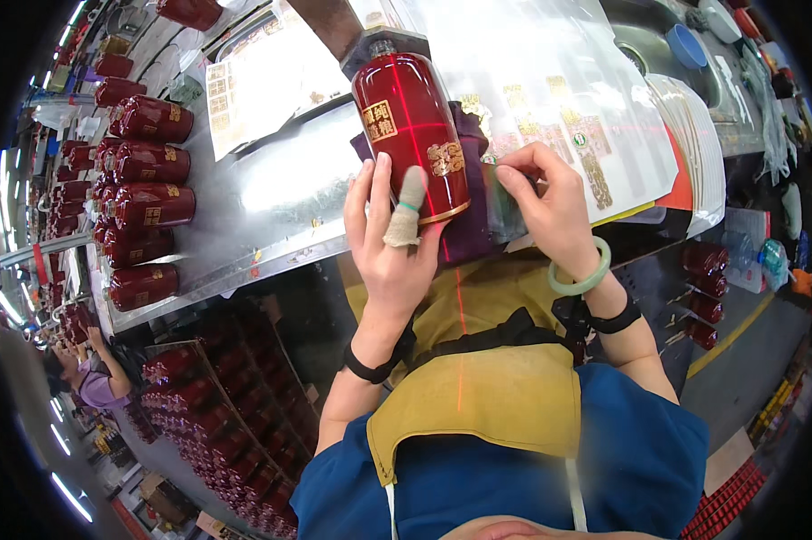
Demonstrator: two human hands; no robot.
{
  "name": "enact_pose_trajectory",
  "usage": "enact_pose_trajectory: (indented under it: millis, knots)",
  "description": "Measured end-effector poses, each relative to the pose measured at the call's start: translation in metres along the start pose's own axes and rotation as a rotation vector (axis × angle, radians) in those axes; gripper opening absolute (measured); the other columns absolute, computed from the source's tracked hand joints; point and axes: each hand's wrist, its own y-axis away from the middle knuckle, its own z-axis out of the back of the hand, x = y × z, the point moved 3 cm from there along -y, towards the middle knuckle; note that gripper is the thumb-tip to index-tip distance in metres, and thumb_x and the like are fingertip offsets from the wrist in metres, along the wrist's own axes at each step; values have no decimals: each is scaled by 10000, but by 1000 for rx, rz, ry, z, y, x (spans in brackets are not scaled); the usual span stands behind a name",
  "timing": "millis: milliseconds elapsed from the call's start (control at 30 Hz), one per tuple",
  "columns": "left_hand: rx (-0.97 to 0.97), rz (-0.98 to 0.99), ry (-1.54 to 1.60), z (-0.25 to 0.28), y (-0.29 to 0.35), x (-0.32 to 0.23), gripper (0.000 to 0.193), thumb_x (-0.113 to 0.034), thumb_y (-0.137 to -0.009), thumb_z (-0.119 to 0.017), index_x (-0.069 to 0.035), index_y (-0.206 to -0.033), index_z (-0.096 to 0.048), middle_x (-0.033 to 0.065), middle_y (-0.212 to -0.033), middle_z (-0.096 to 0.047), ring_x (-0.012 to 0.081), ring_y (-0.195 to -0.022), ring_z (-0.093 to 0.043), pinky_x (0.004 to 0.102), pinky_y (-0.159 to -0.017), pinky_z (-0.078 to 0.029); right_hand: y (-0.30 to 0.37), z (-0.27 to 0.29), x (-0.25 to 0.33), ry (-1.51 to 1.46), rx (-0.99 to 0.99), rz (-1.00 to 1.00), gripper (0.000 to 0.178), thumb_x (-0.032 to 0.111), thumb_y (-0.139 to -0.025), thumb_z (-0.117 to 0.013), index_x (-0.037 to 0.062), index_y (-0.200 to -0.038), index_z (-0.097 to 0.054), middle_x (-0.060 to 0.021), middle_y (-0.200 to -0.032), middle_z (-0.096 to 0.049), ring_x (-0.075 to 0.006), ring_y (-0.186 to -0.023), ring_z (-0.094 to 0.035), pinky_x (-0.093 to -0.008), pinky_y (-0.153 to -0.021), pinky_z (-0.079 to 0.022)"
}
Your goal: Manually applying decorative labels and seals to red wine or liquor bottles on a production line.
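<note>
A dark red glossy bottle with gold decorations lies on its side on a dark purple cloth at the bench edge. A red laser line runs along it. My left hand steadies the bottle near its base, fingers on its side and thumb at the bottom; a cloth cover tied with green thread wraps one finger. Just right of the bottle, my right hand is closed in a pinch beside a dark greenish, see-through flat piece. What sits between its fingertips is too small to make out.
Several red bottles lie in rows along the left of the metal bench. Gold sticker sheets cover white film at right, beside a sink. Crated bottles stand below left. Another person works at far left.
</note>
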Motion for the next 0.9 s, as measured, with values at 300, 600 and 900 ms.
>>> enact_pose_trajectory:
  millis: [300, 600, 900]
  knots:
    - [-82, 190, 173, -2, -7, 8, 863, -81, -619, -946, -24, -1392, -566, 190, -1495, -518, 371, -1348, -496, 453, -1107, -422, -31, 9, 34, 2, 71, 300, 256, -34, -934, -611, 42, -1162, -699, -106, -1027, -712, -252, -935, -673, -379, -828, -547]
    - [4, 164, 254, -4, 4, 24, 830, -80, -737, -881, 63, -1456, -492, 251, -1448, -565, 408, -1331, -546, 509, -1149, -396, -20, -17, 71, 316, 263, 1004, 196, 55, -762, -703, 72, -955, -732, -40, -955, -720, -230, -921, -696, -363, -815, -560]
    - [40, 215, 230, 1, 0, 23, 865, -104, -742, -889, 39, -1481, -463, 222, -1443, -555, 413, -1312, -531, 495, -1146, -382, -27, -17, 86, 275, 237, 1078, 199, 56, -728, -743, 78, -926, -745, -41, -961, -736, -220, -860, -688, -343, -731, -556]
